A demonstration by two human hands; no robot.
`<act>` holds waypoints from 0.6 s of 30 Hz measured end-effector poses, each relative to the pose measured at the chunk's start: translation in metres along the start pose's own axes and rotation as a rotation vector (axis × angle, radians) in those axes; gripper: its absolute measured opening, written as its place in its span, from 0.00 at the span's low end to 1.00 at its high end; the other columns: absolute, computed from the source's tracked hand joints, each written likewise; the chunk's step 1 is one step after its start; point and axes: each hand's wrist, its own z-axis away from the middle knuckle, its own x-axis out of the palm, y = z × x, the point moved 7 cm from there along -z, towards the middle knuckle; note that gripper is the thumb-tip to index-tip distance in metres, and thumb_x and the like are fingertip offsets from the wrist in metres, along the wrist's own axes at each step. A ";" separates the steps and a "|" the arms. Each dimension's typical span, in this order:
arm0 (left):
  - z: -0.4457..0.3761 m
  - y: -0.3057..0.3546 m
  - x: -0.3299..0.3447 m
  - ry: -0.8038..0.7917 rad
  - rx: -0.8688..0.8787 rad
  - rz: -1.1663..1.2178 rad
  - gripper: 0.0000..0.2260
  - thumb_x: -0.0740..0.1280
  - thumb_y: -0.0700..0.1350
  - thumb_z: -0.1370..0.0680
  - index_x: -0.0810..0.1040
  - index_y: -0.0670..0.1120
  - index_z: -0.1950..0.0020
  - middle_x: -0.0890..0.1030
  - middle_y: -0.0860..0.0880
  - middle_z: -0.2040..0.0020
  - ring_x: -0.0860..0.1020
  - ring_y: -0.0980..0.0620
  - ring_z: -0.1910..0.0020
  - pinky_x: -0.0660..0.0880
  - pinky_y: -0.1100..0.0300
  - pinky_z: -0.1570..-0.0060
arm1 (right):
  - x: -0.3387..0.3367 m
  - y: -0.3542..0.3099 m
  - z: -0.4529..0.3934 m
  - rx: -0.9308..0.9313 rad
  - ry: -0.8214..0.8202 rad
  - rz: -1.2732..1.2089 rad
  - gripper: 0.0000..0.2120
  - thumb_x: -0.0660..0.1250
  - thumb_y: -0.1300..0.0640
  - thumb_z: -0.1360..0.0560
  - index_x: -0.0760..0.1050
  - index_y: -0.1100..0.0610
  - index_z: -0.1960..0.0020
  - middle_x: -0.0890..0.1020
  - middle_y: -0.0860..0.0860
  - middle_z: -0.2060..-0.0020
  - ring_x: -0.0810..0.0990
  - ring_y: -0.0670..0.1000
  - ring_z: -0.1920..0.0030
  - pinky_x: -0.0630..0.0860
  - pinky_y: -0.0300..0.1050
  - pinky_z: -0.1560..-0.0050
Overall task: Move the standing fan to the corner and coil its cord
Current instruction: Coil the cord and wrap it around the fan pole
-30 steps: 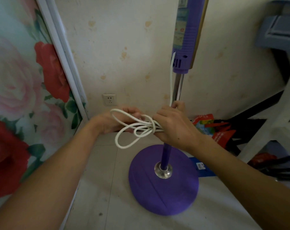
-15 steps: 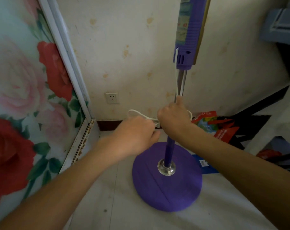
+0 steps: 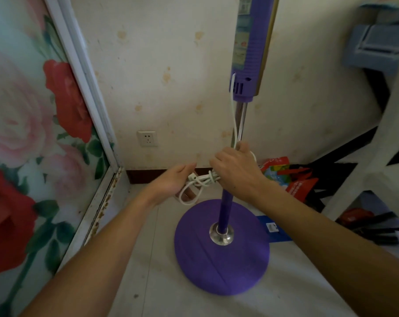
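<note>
The purple standing fan stands near the room corner, with its round base [image 3: 221,261] on the floor, its pole [image 3: 226,209] upright and its control column [image 3: 251,46] above. A white cord [image 3: 203,179] runs down from the column along the pole and is bunched into a small coil beside the pole, with one loop hanging below. My right hand [image 3: 236,171] is closed on the coil at the pole. My left hand [image 3: 172,180] is just left of the coil, palm toward it, fingers spread and loosely curled behind the hanging loop.
A wall socket [image 3: 147,138] sits low on the back wall. A flowered sliding panel with a white frame [image 3: 84,88] lines the left side. Red bags [image 3: 290,177] and dark clutter lie on the floor at right, under a white frame [image 3: 381,143].
The long loops in my left hand have been drawn into a tight bundle at the pole. My left hand, fisted on the cord half a second ago, has opened beside it.
</note>
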 end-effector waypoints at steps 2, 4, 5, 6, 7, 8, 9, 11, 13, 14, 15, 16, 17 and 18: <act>-0.002 -0.019 0.024 -0.113 -0.147 0.327 0.26 0.53 0.59 0.17 0.79 0.39 0.49 0.85 0.37 0.59 0.85 0.40 0.64 0.81 0.52 0.63 | 0.007 0.001 -0.002 0.005 -0.001 -0.005 0.08 0.65 0.68 0.32 0.72 0.56 0.60 0.75 0.52 0.65 0.75 0.56 0.61 0.63 0.52 0.53; -0.006 -0.025 0.036 -0.110 -0.238 0.491 0.23 0.54 0.57 0.16 0.76 0.38 0.52 0.82 0.37 0.66 0.80 0.41 0.73 0.78 0.54 0.70 | 0.014 0.006 -0.003 -0.001 0.002 -0.005 0.07 0.61 0.67 0.29 0.72 0.56 0.57 0.76 0.52 0.61 0.75 0.56 0.57 0.63 0.52 0.52; -0.008 -0.026 0.040 -0.099 -0.262 0.525 0.22 0.54 0.56 0.16 0.75 0.39 0.53 0.80 0.38 0.70 0.77 0.43 0.76 0.75 0.55 0.73 | 0.014 0.009 -0.002 -0.007 0.026 -0.003 0.07 0.59 0.66 0.29 0.72 0.56 0.57 0.77 0.53 0.61 0.75 0.56 0.57 0.64 0.52 0.52; -0.009 -0.026 0.043 -0.100 -0.276 0.540 0.21 0.55 0.55 0.16 0.74 0.40 0.55 0.78 0.39 0.72 0.75 0.44 0.78 0.73 0.56 0.74 | 0.015 0.011 0.000 -0.011 0.056 0.005 0.08 0.58 0.67 0.30 0.72 0.56 0.58 0.77 0.53 0.62 0.75 0.57 0.59 0.66 0.53 0.54; -0.008 -0.026 0.045 -0.107 -0.283 0.544 0.20 0.55 0.55 0.16 0.73 0.40 0.56 0.77 0.40 0.73 0.73 0.45 0.79 0.72 0.57 0.75 | 0.015 0.012 0.002 -0.018 0.089 0.018 0.08 0.58 0.67 0.31 0.72 0.57 0.59 0.77 0.53 0.63 0.76 0.57 0.60 0.67 0.52 0.55; -0.008 -0.025 0.046 -0.114 -0.285 0.538 0.20 0.55 0.55 0.16 0.74 0.40 0.56 0.77 0.41 0.73 0.73 0.45 0.79 0.72 0.57 0.75 | 0.015 0.012 0.003 -0.022 0.115 0.031 0.08 0.59 0.67 0.33 0.72 0.57 0.59 0.77 0.54 0.64 0.76 0.57 0.62 0.69 0.52 0.57; -0.007 -0.024 0.046 -0.114 -0.283 0.525 0.21 0.55 0.56 0.16 0.74 0.40 0.55 0.78 0.40 0.72 0.74 0.45 0.78 0.73 0.56 0.74 | 0.017 0.013 0.004 -0.021 0.122 0.041 0.08 0.61 0.68 0.33 0.73 0.57 0.59 0.77 0.54 0.65 0.76 0.57 0.62 0.69 0.52 0.58; -0.008 -0.018 0.041 -0.088 -0.247 0.475 0.24 0.54 0.58 0.17 0.77 0.39 0.52 0.82 0.38 0.66 0.80 0.43 0.72 0.78 0.54 0.70 | 0.024 0.017 0.002 -0.011 0.095 0.053 0.09 0.66 0.68 0.34 0.73 0.57 0.57 0.77 0.53 0.63 0.76 0.57 0.59 0.70 0.53 0.57; -0.010 -0.013 0.036 -0.075 -0.174 0.409 0.26 0.54 0.61 0.18 0.79 0.40 0.49 0.85 0.37 0.56 0.85 0.42 0.61 0.82 0.50 0.59 | 0.033 0.024 0.002 0.004 0.034 0.070 0.09 0.67 0.67 0.33 0.74 0.57 0.55 0.79 0.53 0.59 0.76 0.57 0.53 0.69 0.53 0.54; -0.010 -0.011 0.036 -0.086 -0.142 0.386 0.25 0.55 0.62 0.18 0.79 0.41 0.49 0.86 0.38 0.52 0.85 0.42 0.56 0.80 0.48 0.52 | 0.036 0.027 0.002 0.007 0.007 0.088 0.09 0.68 0.66 0.32 0.74 0.56 0.54 0.79 0.53 0.56 0.76 0.56 0.49 0.68 0.53 0.52; -0.009 -0.010 0.036 -0.104 -0.120 0.375 0.24 0.56 0.63 0.19 0.79 0.43 0.48 0.85 0.38 0.48 0.85 0.41 0.50 0.79 0.46 0.47 | 0.038 0.029 0.003 0.008 -0.017 0.104 0.09 0.69 0.64 0.32 0.75 0.56 0.53 0.79 0.53 0.53 0.75 0.56 0.46 0.68 0.53 0.50; -0.007 -0.010 0.036 -0.113 -0.110 0.363 0.23 0.58 0.63 0.20 0.79 0.44 0.47 0.85 0.39 0.45 0.84 0.41 0.46 0.77 0.44 0.44 | 0.040 0.030 0.005 0.005 -0.041 0.116 0.11 0.70 0.63 0.32 0.75 0.56 0.51 0.79 0.53 0.50 0.75 0.57 0.43 0.68 0.54 0.48; -0.006 -0.011 0.035 -0.104 -0.107 0.337 0.23 0.59 0.64 0.21 0.79 0.45 0.47 0.84 0.41 0.43 0.82 0.42 0.43 0.75 0.43 0.41 | 0.042 0.030 0.005 0.000 -0.067 0.125 0.13 0.72 0.62 0.33 0.76 0.56 0.49 0.78 0.54 0.47 0.73 0.57 0.40 0.67 0.56 0.45; -0.005 -0.012 0.035 -0.081 -0.108 0.299 0.23 0.59 0.64 0.21 0.79 0.46 0.46 0.84 0.43 0.42 0.81 0.44 0.41 0.75 0.42 0.39 | 0.043 0.030 0.006 -0.004 -0.092 0.136 0.16 0.74 0.62 0.34 0.76 0.55 0.48 0.78 0.54 0.45 0.72 0.58 0.37 0.67 0.57 0.43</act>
